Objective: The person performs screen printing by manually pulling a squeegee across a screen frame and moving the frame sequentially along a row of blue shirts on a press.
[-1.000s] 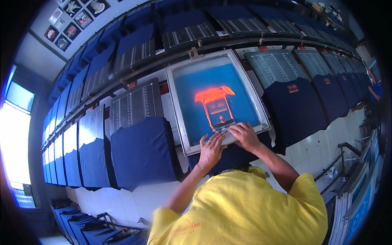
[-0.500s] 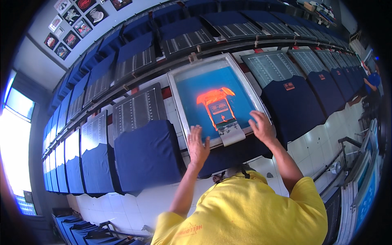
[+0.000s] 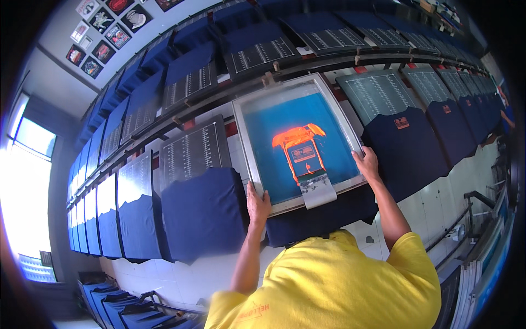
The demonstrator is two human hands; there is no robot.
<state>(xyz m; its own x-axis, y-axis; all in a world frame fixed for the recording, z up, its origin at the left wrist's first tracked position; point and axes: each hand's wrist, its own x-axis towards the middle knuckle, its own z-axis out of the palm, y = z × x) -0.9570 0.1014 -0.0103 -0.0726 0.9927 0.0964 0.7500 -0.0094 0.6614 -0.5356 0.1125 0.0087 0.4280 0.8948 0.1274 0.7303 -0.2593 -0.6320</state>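
A screen-printing frame with a light metal rim lies in front of me over a dark blue shirt. Its mesh is blue, with bright orange ink smeared around a small printed design in the middle. A flat grey squeegee-like blade rests on the near part of the mesh and over the near rim. My left hand is closed on the frame's left side near its front corner. On the opposite side, my right hand grips the right rim, its fingertips partly hidden.
Dark boards carrying navy shirts run in long rows; a plain shirt lies to the left, and one with a small orange print to the right. A rail runs behind the frame. Part of another person shows at the far right.
Both hands have come down from above the frame's near corners and now hold its two sides. The view has shifted slightly, and the frame looks otherwise the same.
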